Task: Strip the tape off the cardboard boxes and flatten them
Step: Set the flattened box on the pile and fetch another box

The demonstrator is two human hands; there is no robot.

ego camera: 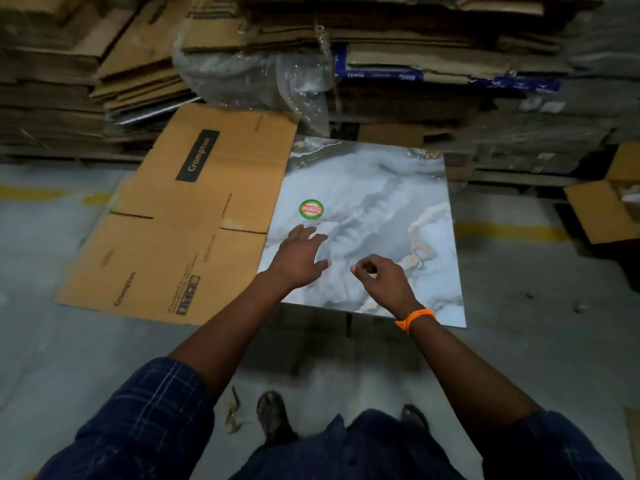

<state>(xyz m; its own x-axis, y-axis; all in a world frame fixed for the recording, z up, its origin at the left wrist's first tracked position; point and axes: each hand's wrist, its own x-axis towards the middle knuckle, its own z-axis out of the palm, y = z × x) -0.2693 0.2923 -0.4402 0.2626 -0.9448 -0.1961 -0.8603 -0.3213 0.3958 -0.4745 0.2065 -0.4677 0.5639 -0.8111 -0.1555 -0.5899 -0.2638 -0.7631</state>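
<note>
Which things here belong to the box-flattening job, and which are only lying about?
Job: flattened Crompton box on the floor; cardboard stacks behind; open box at right.
Lying about: marble-pattern slab; round sticker on it; plastic wrap.

A: Dim scene, murky corners.
B: Yes, the marbled tile (374, 209) takes a pale sheen, brightest thing here. Behind, the stacked cardboard (415, 46) smears with blur, and the view's edges bow.
</note>
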